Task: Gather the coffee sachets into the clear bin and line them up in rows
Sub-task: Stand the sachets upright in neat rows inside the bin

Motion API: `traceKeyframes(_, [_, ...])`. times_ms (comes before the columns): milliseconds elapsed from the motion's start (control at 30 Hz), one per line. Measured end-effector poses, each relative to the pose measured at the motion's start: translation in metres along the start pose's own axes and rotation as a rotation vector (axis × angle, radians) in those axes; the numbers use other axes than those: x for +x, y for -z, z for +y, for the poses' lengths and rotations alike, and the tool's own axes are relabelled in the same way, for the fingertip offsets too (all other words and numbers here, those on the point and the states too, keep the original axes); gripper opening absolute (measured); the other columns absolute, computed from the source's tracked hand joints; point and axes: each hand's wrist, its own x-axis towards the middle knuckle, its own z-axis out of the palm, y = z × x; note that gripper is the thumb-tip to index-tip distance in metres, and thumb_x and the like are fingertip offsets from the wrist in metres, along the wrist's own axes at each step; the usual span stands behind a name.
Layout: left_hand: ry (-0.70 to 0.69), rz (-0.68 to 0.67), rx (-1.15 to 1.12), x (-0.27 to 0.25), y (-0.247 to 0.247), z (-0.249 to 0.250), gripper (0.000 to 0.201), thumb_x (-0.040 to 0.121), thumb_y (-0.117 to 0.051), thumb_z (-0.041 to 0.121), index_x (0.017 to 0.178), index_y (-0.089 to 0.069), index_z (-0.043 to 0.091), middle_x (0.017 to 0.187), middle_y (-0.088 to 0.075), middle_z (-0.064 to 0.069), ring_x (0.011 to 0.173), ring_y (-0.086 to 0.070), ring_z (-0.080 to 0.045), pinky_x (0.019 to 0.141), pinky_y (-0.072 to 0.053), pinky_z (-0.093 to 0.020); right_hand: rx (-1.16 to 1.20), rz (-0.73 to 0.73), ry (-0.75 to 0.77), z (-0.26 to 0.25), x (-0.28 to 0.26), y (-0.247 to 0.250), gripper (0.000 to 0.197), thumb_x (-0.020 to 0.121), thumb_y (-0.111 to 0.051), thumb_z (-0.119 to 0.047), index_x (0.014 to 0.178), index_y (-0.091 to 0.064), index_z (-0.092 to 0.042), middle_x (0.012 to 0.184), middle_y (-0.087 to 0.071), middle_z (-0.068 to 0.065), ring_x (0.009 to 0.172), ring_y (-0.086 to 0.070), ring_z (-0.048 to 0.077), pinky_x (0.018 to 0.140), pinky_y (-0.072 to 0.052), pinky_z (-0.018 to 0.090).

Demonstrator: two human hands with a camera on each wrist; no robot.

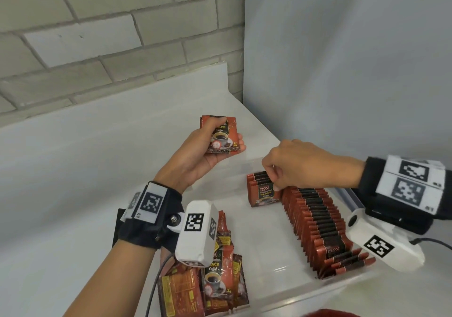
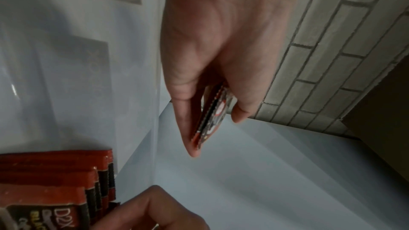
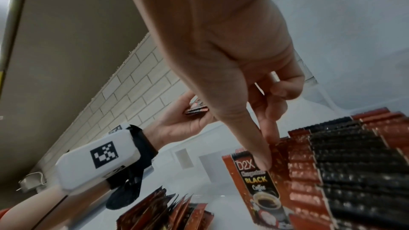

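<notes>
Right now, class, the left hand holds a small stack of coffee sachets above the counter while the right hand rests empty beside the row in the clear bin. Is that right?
Not quite. The right hand is not empty: the head view shows it pinching the upright sachets at the far end of the row in the clear bin. The left hand does hold a small stack.
</notes>
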Motion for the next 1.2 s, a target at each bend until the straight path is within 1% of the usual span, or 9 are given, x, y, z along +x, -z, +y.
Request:
traceKeyframes(200, [-0.014, 0.002, -0.031, 0.0, -0.001, 0.001, 0.026, 0.096, -0.047, 0.013, 0.112, -0.057, -0.005, 0.081, -0.067, -0.017, 0.078, -0.066, -0.024, 0.076, -0.06, -0.036, -0.023, 0.004, -0.002, 0.0, 0.001, -0.001, 0.013, 0.081, -0.075, -0.022, 0.077, -0.063, -0.017, 0.067, -0.052, -0.014, 0.063, -0.042, -0.001, 0.06, -0.039, 0.022])
traceKeyframes(400, [-0.01, 0.004, -0.026, 0.0, 0.0, 0.0, 0.025, 0.096, -0.048, 0.013, 0.111, -0.056, -0.005, 0.083, -0.067, -0.017, 0.078, -0.067, -0.024, 0.078, -0.059, -0.037, -0.029, -0.002, -0.008, 0.0, 0.001, -0.003, 0.013, 0.08, -0.076, -0.022, 0.079, -0.063, -0.019, 0.071, -0.049, -0.015, 0.065, -0.045, 0.001, 0.059, -0.04, 0.022])
traceKeyframes(500, [-0.015, 0.0, -0.015, 0.0, 0.0, 0.0, 0.019, 0.096, -0.048, 0.012, 0.103, -0.057, -0.004, 0.08, -0.068, -0.016, 0.076, -0.068, -0.024, 0.08, -0.059, -0.037, -0.036, -0.013, -0.016, 0.0, 0.001, -0.001, 0.012, 0.08, -0.077, -0.023, 0.083, -0.066, -0.017, 0.071, -0.051, -0.014, 0.071, -0.052, 0.01, 0.065, -0.045, 0.026])
traceKeyframes(567, [-0.023, -0.002, 0.008, 0.0, 0.0, 0.0, 0.017, 0.095, -0.049, 0.011, 0.1, -0.057, -0.003, 0.079, -0.069, -0.015, 0.075, -0.069, -0.023, 0.083, -0.058, -0.038, -0.024, -0.024, -0.014, 0.0, -0.001, 0.001, 0.013, 0.08, -0.077, -0.024, 0.084, -0.068, -0.016, 0.072, -0.055, -0.012, 0.073, -0.055, 0.011, 0.064, -0.044, 0.024])
traceKeyframes(667, [-0.029, -0.01, 0.072, 0.0, 0.002, -0.001, 0.019, 0.095, -0.051, 0.011, 0.104, -0.058, -0.004, 0.081, -0.069, -0.016, 0.074, -0.069, -0.024, 0.081, -0.059, -0.037, 0.048, -0.013, -0.015, 0.002, -0.001, 0.01, 0.013, 0.08, -0.077, -0.027, 0.082, -0.069, -0.017, 0.08, -0.065, -0.007, 0.068, -0.054, 0.004, 0.062, -0.044, 0.02])
traceKeyframes(733, [-0.034, -0.02, 0.111, -0.002, 0.002, -0.002, 0.019, 0.094, -0.052, 0.01, 0.104, -0.059, -0.004, 0.082, -0.068, -0.017, 0.074, -0.069, -0.025, 0.076, -0.059, -0.035, 0.15, 0.034, -0.016, 0.004, 0.002, 0.022, 0.012, 0.08, -0.077, -0.029, 0.08, -0.071, -0.02, 0.082, -0.068, -0.006, 0.065, -0.055, 0.001, 0.057, -0.041, 0.011])
traceKeyframes(833, [-0.055, -0.022, 0.141, -0.002, 0.0, -0.002, 0.015, 0.093, -0.055, 0.009, 0.1, -0.062, -0.002, 0.082, -0.068, -0.016, 0.072, -0.069, -0.024, 0.071, -0.06, -0.033, 0.297, 0.14, -0.022, 0.007, 0.006, 0.043, 0.013, 0.078, -0.077, -0.035, 0.081, -0.07, -0.025, 0.081, -0.068, -0.01, 0.072, -0.058, -0.001, 0.058, -0.037, 0.007])
traceKeyframes(1067, [-0.084, -0.068, 0.29, -0.001, 0.002, -0.003, 0.014, 0.085, -0.066, 0.008, 0.098, -0.069, 0.009, 0.09, -0.074, -0.005, 0.079, -0.07, -0.014, 0.07, -0.057, -0.024, 0.491, 0.282, -0.029, 0.01, 0.011, 0.057, 0.019, 0.081, -0.074, -0.036, 0.094, -0.071, -0.022, 0.089, -0.072, -0.006, 0.083, -0.064, 0.005, 0.072, -0.047, 0.015])
traceKeyframes(1200, [-0.096, -0.103, 0.314, -0.002, 0.003, -0.004, 0.031, 0.069, -0.073, 0.012, 0.1, -0.07, 0.009, 0.096, -0.073, -0.01, 0.084, -0.07, -0.019, 0.079, -0.057, -0.028, 0.582, 0.267, -0.016, 0.008, 0.013, 0.052, 0.021, 0.086, -0.07, -0.031, 0.103, -0.072, -0.019, 0.088, -0.073, -0.004, 0.081, -0.067, 0.014, 0.076, -0.051, 0.023])
